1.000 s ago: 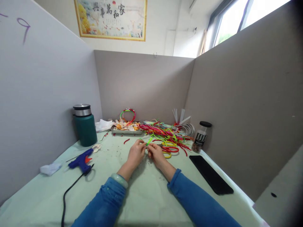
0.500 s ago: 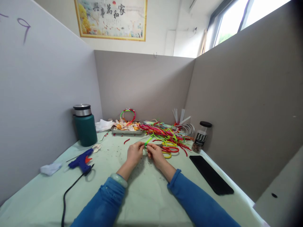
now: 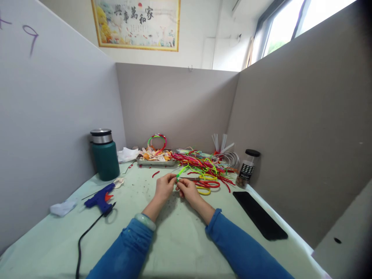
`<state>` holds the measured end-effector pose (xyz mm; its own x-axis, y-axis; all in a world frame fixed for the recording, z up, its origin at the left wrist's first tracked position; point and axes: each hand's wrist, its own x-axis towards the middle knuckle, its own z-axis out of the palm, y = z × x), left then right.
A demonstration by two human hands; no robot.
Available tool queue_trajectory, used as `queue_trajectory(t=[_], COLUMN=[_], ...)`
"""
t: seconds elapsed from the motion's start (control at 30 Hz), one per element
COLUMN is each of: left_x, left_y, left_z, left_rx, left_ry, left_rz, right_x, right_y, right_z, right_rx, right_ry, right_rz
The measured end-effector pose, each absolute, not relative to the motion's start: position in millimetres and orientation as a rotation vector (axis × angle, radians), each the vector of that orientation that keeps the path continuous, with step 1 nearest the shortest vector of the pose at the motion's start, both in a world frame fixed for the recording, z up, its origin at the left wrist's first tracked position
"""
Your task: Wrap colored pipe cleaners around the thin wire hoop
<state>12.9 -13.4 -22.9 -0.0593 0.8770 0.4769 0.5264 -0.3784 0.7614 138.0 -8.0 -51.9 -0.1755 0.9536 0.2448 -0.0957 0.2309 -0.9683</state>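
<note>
My left hand [image 3: 165, 188] is closed, its thumb and fingers pinching a green pipe cleaner [image 3: 182, 171] above the middle of the table. My right hand [image 3: 189, 191] is closed too, its fingertips pinched at the lower end of the same pipe cleaner, close to the left fingertips. The bright green length sticks up and away from the fingers; a darker green bit shows at the pinch. Just beyond my right hand lie red-handled scissors [image 3: 213, 185] and yellow-handled scissors [image 3: 205, 191], partly covered by the hand.
Behind lie a heap of coloured pipe cleaners [image 3: 200, 159] and a metal tray [image 3: 157, 164] of petal-like pieces. At left are a green bottle [image 3: 105, 161] and a blue glue gun [image 3: 100, 198] with its cord. A jar [image 3: 247, 169] and a black slab [image 3: 259, 215] lie right.
My right hand has shifted slightly left and down, uncovering more of the scissors' blades. Both hands keep their pinch on the green pipe cleaner, which has tilted a little.
</note>
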Motion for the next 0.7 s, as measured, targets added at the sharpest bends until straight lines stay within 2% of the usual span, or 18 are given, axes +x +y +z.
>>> queue_trajectory(t=[0.3,0.7], left_x=[13.6,10.6], left_y=[-18.9,-11.1], left_z=[-18.0,-25.7], left_rx=[1.992,2.064], left_ry=[1.639,1.559], left_rz=[1.35,1.349], right_x=[140.8,142.8], right_y=[-7.6,-8.0], right_z=[-52.0,-51.7], right_rx=[-0.856,-0.84], right_ry=[-1.361,-1.422], right_rz=[1.123,1.024])
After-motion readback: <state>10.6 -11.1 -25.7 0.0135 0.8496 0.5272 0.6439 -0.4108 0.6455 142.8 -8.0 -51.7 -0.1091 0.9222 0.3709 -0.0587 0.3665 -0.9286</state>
